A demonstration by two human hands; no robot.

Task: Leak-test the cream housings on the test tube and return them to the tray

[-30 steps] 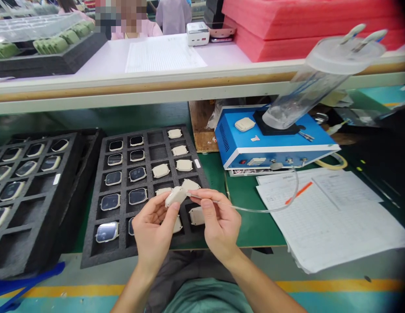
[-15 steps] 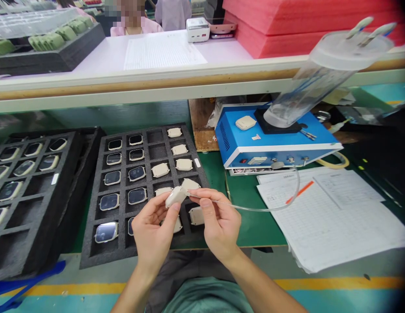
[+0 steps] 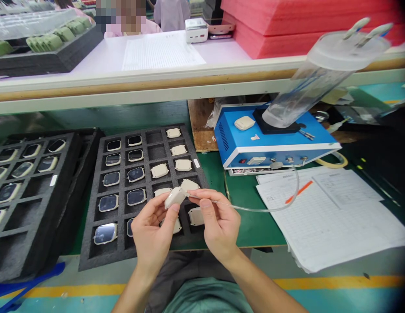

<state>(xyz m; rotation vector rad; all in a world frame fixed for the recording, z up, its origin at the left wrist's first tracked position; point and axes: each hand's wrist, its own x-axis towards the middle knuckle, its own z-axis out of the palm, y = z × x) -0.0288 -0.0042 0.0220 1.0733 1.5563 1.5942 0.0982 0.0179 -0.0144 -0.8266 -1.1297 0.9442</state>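
Observation:
Between the thumb and fingers of my left hand (image 3: 153, 228) is a cream watch case (image 3: 174, 198), tilted on its edge. My right hand (image 3: 222, 224) pinches the end of a clear thin tube (image 3: 254, 210), whose tip meets the right side of the case. From there the tube curves up to the front of a blue box-shaped machine (image 3: 280, 150). Beneath both hands lies a black foam tray (image 3: 88, 252) of watch cases, some with dark screens up, others showing cream backs. My hands hide part of its lower rows.
Another foam tray (image 3: 35, 217) of watches stands at the left. On the machine are a cream case (image 3: 244, 123) and a clear cylinder (image 3: 306, 91). Printed sheets (image 3: 336, 217) lie at the right. Behind the shelf edge (image 3: 140, 89) sit red foam blocks (image 3: 287, 26) and a person (image 3: 133, 28).
My hands keep the same hold, with the tube tip still against the watch case. The whole view has shifted very slightly.

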